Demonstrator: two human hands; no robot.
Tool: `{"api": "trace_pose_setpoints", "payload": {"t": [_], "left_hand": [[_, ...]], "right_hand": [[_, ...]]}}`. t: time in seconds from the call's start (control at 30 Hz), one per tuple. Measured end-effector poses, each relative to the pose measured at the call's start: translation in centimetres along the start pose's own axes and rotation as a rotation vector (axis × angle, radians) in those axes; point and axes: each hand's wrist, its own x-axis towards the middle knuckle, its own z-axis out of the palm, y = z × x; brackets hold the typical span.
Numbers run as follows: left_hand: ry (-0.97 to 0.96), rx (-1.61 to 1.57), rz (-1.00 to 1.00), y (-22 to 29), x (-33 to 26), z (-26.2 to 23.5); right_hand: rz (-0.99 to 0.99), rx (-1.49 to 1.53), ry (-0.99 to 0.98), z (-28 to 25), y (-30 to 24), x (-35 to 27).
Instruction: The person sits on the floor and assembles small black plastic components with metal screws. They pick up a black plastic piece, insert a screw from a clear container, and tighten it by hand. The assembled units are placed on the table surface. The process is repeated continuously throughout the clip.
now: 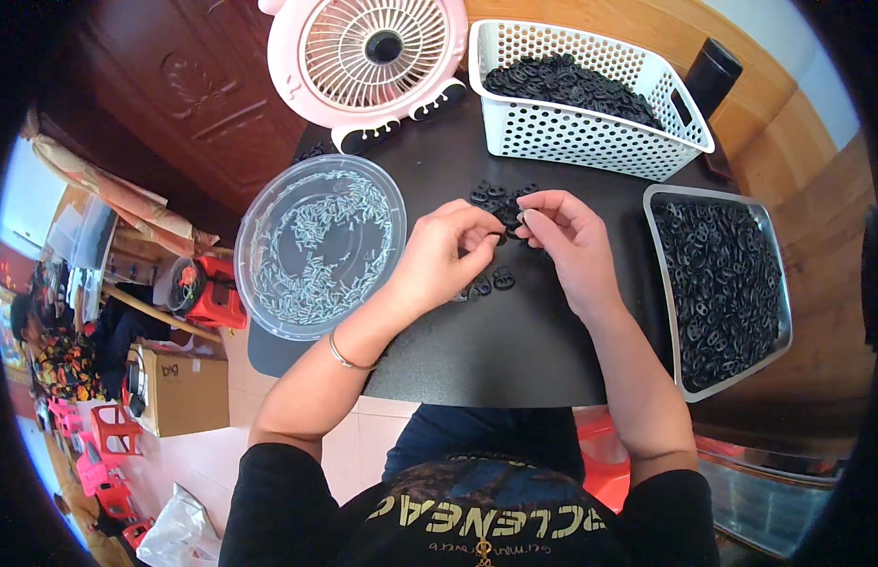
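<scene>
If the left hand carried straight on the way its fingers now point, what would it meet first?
The left hand points right, toward the right hand, whose fingertips it nearly touches around a small black piece in their grip. It would most likely meet that piece and the right hand first; depth is hard to judge.

Both forearms rising bare from the lower edge, converging toward the middle. Left hand (pixel 444 253) curled, knuckles up, fingertips pinched together and pointing right. Right hand (pixel 567 236) facing it, palm turned left, thumb and forefinger pressed close, the other fingers loosely bent. Fingertips of the two hands almost touching. Thin bangle around the left wrist. Short black sleeves at both upper arms, elbows spread wide.
</scene>
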Motion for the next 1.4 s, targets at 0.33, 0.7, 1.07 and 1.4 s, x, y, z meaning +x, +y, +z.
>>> {"api": "trace_pose_setpoints", "payload": {"t": [0.33, 0.7, 1.07, 1.4], "left_hand": [[0.009, -0.804, -0.251, -1.01, 0.15, -0.62], [0.041, -1.018, -0.288, -0.68, 0.08, -0.67], [0.016, -0.981, -0.234, -0.20, 0.08, -0.67], [0.014, -0.890, -0.218, -0.25, 0.05, -0.45]], "right_hand": [[-0.031, 0.039, -0.104, 0.68, 0.31, -0.30], [-0.062, 0.047, -0.073, 0.52, 0.19, -0.33], [-0.084, 0.058, -0.089, 0.43, 0.63, -0.25], [-0.034, 0.020, -0.065, 0.54, 0.50, -0.24]]}}
